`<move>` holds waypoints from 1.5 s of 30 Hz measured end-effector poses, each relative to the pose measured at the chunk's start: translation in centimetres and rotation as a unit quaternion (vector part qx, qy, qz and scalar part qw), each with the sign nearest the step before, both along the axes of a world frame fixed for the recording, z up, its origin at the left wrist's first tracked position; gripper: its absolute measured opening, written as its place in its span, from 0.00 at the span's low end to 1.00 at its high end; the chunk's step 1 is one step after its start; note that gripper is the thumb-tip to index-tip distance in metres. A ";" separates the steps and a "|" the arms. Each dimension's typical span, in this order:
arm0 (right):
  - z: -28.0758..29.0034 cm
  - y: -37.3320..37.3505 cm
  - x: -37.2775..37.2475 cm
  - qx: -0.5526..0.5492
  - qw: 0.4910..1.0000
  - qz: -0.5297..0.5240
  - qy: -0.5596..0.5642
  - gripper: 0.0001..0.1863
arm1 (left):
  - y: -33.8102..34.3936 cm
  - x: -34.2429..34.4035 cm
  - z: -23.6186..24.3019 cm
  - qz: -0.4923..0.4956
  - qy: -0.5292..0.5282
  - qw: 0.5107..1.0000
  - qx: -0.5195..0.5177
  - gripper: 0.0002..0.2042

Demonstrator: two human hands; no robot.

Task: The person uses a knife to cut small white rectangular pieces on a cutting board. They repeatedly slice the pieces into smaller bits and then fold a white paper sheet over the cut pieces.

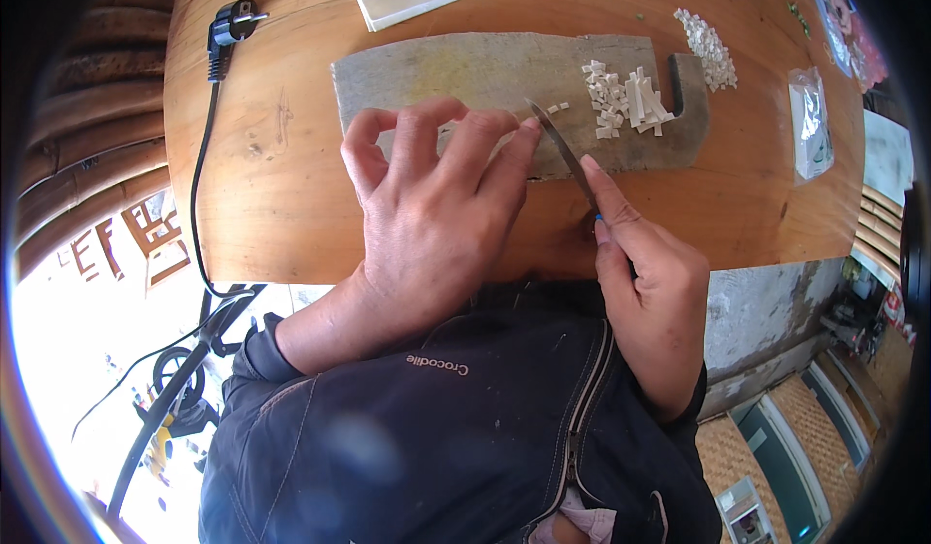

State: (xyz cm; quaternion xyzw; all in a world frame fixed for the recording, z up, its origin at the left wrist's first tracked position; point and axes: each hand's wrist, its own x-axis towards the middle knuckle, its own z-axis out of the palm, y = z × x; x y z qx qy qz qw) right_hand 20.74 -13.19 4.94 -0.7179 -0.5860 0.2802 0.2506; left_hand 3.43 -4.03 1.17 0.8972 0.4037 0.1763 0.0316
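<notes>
Tabletop [281, 122] betw. plug [233, 22] & board [373, 71]: bare, passable. Obstr.: knife [563, 148] & L hand [436, 200] at board ctr.; wht. strips [640, 100], R side.

Wooden table [281, 166], bamboo poles [121, 64], bright light.

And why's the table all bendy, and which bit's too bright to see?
In the head view, the fisheye lens likely bends the wooden table's edges; in the head view, white glare swallows detail below the bamboo poles, while the knife stays readable.
</notes>
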 end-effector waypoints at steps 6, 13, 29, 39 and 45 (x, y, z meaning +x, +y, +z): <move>0.7 0.1 -0.4 -0.035 0.999 -0.004 -0.037 0.33 | -0.1 -0.1 0.0 0.001 0.004 1.000 0.003 0.18; 0.8 0.1 -0.7 -0.041 0.997 -0.002 -0.064 0.33 | -0.1 -0.3 0.0 -0.004 -0.005 1.000 -0.009 0.18; -0.1 -0.4 -0.4 0.008 1.000 0.009 -0.013 0.33 | -0.3 -0.8 -0.7 -0.005 -0.011 1.000 0.009 0.18; 0.6 0.2 -0.9 -0.025 0.999 0.002 -0.043 0.30 | -0.4 -0.9 -0.8 -0.007 -0.023 1.000 0.010 0.18; 0.7 -0.4 -0.3 -0.032 0.998 -0.036 0.030 0.28 | -0.3 -0.9 -1.0 -0.009 -0.055 0.998 0.009 0.18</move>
